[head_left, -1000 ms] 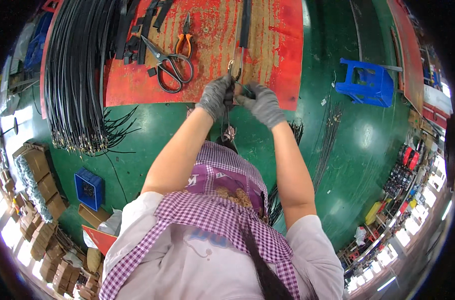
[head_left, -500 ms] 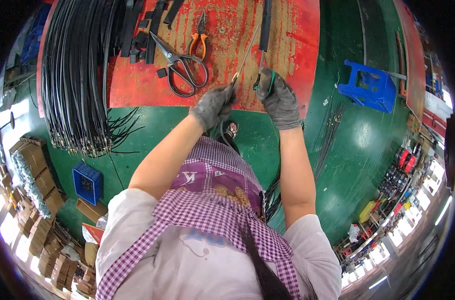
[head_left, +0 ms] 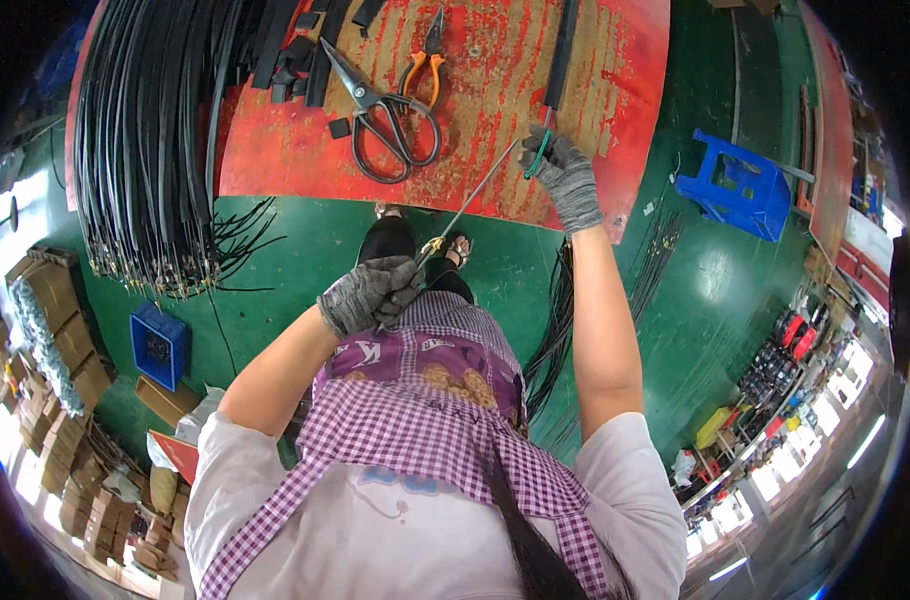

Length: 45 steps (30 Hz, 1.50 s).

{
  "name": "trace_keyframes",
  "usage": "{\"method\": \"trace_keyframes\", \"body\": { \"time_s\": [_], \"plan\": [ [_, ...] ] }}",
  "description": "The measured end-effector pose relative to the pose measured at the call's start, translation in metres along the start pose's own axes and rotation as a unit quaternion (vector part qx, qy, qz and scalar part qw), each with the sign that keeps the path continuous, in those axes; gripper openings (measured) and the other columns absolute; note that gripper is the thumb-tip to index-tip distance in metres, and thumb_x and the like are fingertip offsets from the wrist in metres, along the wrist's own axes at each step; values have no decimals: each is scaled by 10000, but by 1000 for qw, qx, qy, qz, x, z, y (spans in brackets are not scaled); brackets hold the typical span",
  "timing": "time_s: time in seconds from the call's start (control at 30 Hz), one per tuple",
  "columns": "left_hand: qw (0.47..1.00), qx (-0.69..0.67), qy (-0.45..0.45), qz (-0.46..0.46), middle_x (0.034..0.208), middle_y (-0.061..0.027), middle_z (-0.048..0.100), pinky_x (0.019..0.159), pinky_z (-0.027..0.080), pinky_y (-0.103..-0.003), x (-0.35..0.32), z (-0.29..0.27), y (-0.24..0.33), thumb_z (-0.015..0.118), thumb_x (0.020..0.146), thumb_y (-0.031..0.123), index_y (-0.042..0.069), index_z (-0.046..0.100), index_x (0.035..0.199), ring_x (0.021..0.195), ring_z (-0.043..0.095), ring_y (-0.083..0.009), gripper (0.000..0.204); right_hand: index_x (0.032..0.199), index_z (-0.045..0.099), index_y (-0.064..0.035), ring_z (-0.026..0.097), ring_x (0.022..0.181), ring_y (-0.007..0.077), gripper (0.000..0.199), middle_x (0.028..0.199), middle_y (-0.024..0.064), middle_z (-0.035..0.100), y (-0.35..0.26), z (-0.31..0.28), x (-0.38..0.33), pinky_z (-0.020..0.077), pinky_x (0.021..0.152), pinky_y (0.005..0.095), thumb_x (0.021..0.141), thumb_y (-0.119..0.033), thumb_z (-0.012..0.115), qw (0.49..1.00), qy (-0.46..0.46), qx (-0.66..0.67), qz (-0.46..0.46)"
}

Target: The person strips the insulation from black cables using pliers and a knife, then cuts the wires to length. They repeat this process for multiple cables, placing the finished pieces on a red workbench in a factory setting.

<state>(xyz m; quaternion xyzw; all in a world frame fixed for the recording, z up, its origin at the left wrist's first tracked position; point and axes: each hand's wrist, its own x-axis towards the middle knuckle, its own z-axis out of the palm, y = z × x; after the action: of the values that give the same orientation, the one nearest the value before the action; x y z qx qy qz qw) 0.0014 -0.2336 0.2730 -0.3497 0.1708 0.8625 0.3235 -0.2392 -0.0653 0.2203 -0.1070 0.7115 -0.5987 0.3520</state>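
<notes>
My left hand (head_left: 373,292), in a grey knit glove, is closed around the lower end of a thin grey rod (head_left: 483,187). Just above its fingers the rod carries a brass-coloured fitting (head_left: 432,246). The rod slants up and right over the table's front edge. My right hand (head_left: 563,180), gloved the same way, is closed on a green loop (head_left: 538,156). A thin shaft runs from that loop toward the end of a flat black sleeve (head_left: 563,52) lying on the table. Black-handled scissors (head_left: 385,125) and orange-handled pliers (head_left: 424,68) lie to the left.
Long black cables (head_left: 155,150) hang over the left end of the worn red table (head_left: 265,165). Short black sleeve pieces (head_left: 293,68) lie beside them. A blue stool (head_left: 737,185) stands at right, a blue crate (head_left: 159,345) on the floor at left. More cables (head_left: 550,330) hang near my right forearm.
My left hand has drawn down and left toward my apron with the rod, away from my right hand. My right hand has shifted slightly right, still on the green loop. The view has shifted a little.
</notes>
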Motion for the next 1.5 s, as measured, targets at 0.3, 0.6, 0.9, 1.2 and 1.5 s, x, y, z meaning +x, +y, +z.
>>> {"method": "trace_keyframes", "body": {
  "time_s": [0.3,0.6,0.9,1.2,1.5],
  "plan": [
    [999,28,-42,-9,512,38,324,355,207,-191,1,14,12,445,837,280,99,445,798,393,258,-53,185,972,510,-18,533,755,123,378,835,51,548,-38,7,5,475,681,275,672,-189,665,967,-215,129,53],
    [992,64,-74,76,566,31,375,336,235,-178,38,48,26,435,845,246,49,479,917,405,298,-35,214,814,562,-59,510,686,107,255,722,18,566,-96,29,-23,418,647,260,614,-171,675,907,-366,-204,36],
    [967,217,92,96,674,26,488,476,357,-158,51,112,34,504,809,209,46,518,1017,564,433,-35,265,806,548,-34,498,655,110,178,708,35,562,-88,-12,-67,420,604,261,680,-138,620,941,-229,-248,24],
    [919,331,45,209,783,26,520,566,393,-173,51,136,-18,461,832,147,23,490,1061,635,456,-44,263,984,533,-32,515,762,108,253,842,18,566,-75,-41,-156,428,677,246,775,-173,550,989,-85,114,40],
    [943,211,103,237,678,53,486,471,337,-178,47,168,-57,504,811,171,45,528,1002,551,413,-33,230,945,548,-34,499,764,76,250,825,1,555,-59,-44,-177,418,688,220,805,-239,516,983,-63,171,34]
  ]
}}
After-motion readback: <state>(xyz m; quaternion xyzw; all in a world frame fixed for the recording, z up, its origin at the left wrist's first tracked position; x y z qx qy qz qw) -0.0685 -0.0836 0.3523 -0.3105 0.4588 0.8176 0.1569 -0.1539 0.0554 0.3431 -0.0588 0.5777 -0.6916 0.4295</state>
